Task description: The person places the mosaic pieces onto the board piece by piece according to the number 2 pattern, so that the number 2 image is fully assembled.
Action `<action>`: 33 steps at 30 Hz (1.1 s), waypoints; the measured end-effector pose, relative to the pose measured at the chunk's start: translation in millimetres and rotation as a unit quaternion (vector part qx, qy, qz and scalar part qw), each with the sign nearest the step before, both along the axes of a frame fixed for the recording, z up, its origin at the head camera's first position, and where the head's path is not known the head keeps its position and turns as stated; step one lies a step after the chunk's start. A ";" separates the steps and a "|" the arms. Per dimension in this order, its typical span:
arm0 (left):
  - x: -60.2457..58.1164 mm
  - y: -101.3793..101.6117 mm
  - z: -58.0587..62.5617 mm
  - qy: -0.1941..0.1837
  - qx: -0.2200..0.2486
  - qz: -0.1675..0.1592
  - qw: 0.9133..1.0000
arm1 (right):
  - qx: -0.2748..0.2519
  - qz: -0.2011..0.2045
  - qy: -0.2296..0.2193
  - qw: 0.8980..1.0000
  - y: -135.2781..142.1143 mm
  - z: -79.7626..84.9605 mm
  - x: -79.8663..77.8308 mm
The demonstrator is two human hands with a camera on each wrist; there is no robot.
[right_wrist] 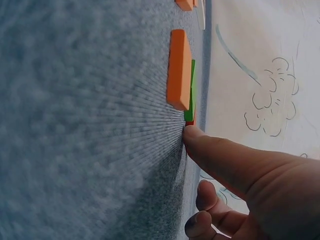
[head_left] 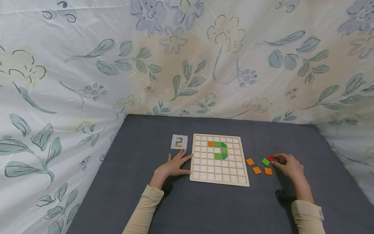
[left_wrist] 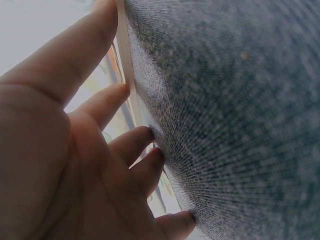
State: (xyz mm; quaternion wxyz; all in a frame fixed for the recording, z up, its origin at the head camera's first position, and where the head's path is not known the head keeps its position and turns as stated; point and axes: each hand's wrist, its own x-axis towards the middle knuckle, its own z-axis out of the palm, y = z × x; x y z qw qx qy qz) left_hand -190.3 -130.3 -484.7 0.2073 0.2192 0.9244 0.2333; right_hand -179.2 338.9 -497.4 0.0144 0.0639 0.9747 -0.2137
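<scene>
A wooden grid board lies on the dark table. Near its top sit an orange tile, light green tiles and dark green rounded tiles. My left hand, fingers spread, touches the board's left edge with the thumb and a finger; the left wrist view shows the thumb at that edge. To the right of the board, my right hand pinches a red tile between thumb and index finger. Touching or very near it is a light green tile. The right wrist view shows the thumb against the red tile.
Loose orange tiles lie between the board and my right hand. A small card with a coloured grid pattern lies left of the board, just beyond my left fingertips. A floral cloth hangs behind the table.
</scene>
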 end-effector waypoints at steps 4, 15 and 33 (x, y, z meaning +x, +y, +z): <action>0.0 0.4 1.2 0.000 0.001 -0.001 1.000 | 0.003 0.003 0.008 1.000 0.3 0.6 0.5; 0.1 1.0 0.9 -0.003 0.000 -0.003 1.000 | 0.006 0.003 0.032 0.999 -10.5 8.5 -0.9; 2.7 0.3 1.6 0.005 0.005 -0.001 1.000 | -0.013 0.028 0.083 0.996 -59.1 17.5 -15.9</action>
